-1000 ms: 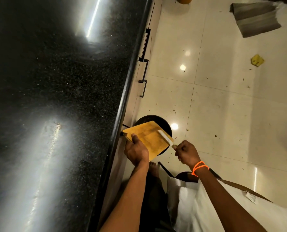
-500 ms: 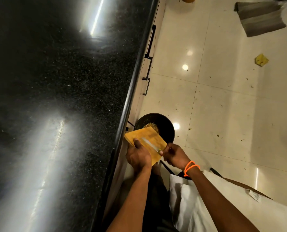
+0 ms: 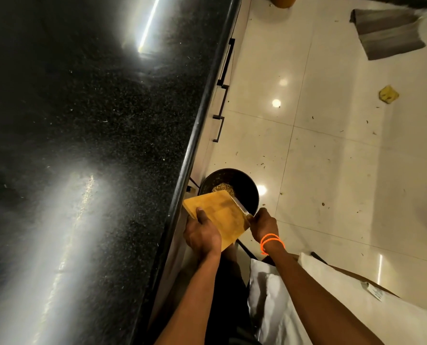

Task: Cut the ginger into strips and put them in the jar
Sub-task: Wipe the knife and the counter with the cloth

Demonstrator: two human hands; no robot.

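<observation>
Two hands work beyond the counter edge: left hand grips the tilted cutting board; right hand holds the knife, scraping ginger strips into the black container (seemingly the jar) on the floor; next, sweep any remainder.

Cutting board: yellow-orange, rectangular, held off the tabletop edge and tilted over the bin, its far corner above the bin's opening; surface bare with faint dark scuffing. Knife: pale narrow blade lying flat against the board's right edge, tip toward the bin. Bin: round, black, standing on the floor just beside the cabinet front; holds a small heap of pale tan scraps, too blurred to identify further.
</observation>
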